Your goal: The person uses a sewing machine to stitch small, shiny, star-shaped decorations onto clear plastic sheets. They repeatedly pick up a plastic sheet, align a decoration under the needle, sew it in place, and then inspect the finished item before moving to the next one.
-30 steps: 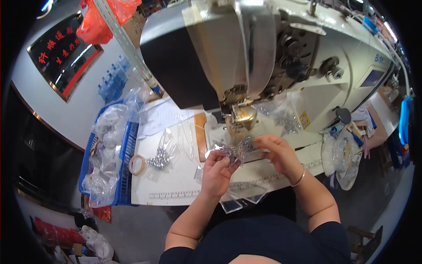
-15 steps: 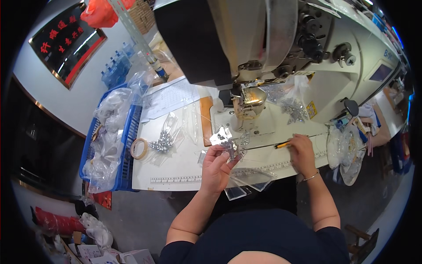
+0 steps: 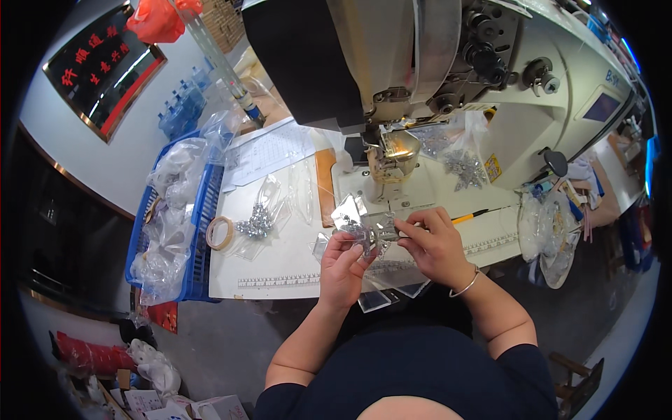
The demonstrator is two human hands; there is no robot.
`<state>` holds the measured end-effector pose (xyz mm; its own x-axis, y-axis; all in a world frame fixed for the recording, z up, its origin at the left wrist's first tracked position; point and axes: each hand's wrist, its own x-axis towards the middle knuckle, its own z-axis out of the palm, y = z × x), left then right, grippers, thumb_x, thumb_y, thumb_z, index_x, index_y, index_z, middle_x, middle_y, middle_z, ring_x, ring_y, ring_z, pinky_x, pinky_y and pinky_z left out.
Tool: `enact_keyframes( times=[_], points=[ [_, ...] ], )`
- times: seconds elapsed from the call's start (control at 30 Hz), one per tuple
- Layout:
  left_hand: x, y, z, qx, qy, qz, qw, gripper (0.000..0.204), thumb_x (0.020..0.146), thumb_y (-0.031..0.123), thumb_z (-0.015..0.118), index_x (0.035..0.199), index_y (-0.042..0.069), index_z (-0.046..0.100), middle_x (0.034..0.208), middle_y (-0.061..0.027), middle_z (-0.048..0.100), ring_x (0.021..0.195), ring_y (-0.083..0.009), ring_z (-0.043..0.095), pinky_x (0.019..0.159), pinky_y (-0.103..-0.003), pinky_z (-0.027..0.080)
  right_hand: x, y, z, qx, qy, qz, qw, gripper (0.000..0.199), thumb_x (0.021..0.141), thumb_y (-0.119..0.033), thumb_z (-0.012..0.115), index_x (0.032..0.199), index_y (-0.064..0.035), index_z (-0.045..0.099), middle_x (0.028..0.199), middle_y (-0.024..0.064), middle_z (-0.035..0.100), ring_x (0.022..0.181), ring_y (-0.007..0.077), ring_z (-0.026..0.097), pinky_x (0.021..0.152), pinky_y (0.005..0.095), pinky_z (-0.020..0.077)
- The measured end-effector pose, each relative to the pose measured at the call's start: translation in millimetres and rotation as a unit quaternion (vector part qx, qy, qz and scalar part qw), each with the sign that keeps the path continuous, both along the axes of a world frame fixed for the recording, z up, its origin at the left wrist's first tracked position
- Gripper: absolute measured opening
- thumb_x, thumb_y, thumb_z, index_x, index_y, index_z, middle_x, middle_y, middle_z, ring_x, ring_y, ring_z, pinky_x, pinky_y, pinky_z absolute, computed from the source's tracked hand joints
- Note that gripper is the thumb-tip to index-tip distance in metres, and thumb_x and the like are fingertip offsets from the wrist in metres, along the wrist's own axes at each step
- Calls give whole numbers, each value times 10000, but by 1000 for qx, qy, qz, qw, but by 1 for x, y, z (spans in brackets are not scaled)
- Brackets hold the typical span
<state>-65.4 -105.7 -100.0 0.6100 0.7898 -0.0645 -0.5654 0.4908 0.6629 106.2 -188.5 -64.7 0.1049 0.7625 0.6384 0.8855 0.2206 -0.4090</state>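
Observation:
In front of the sewing machine [image 3: 395, 157], my left hand [image 3: 341, 273] pinches a shiny silver piece with clear plastic [image 3: 351, 215]. The piece has a mirror-like part standing above my fingers and see-through parts reaching to the right. Thumb and fingers of my right hand [image 3: 435, 245] close on the right side of the same piece; their exact grip is partly hidden. Just beyond my right hand lies a thin pen-like tool with a yellow and black handle [image 3: 470, 216]. Several clear plastic sheets [image 3: 375, 299] stick out at the table's front edge, below my hands.
A blue basket [image 3: 203, 241] filled with clear plastic bags stands left of the white tabletop [image 3: 294, 241]. A roll of tape [image 3: 220, 233] and a bag of silver pieces [image 3: 255, 222] lie nearby. More silver pieces [image 3: 465, 169] sit behind the needle area. Plastic bags [image 3: 549, 224] crowd the right.
My right hand has left the yellow and black tool on the table and moved left to the silver piece. My left hand stays almost in place, still holding it.

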Motion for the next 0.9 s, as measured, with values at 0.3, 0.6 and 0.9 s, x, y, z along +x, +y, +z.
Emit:
enact_keyframes(
  times=[0.3,0.6,0.9],
  points=[
    [-5,-1,-4,18,-8,-12,1000,206,836,1,506,1019,80,451,1108,-105,555,991,-215,569,852,-381,489,-5,6,0,29,3,16,999,284,689,-83,706,967,-128,670,848,26,572,772,227,521,658,307,465],
    [-6,-1,3,12,-20,-25,999,226,848,-1,472,1052,74,411,1084,-108,544,1068,-281,554,875,-450,491,11,-10,1,79,214,-32,973,283,776,-26,633,1058,-34,615,927,78,522,782,167,489,602,236,397],
    [-1,-11,8,101,34,43,993,396,802,-62,500,1173,40,407,1081,-122,539,1045,-283,557,864,-429,500,12,-12,-5,85,234,-16,968,287,791,-23,610,1077,-16,598,933,76,525,786,160,496,604,237,387]
  ],
)
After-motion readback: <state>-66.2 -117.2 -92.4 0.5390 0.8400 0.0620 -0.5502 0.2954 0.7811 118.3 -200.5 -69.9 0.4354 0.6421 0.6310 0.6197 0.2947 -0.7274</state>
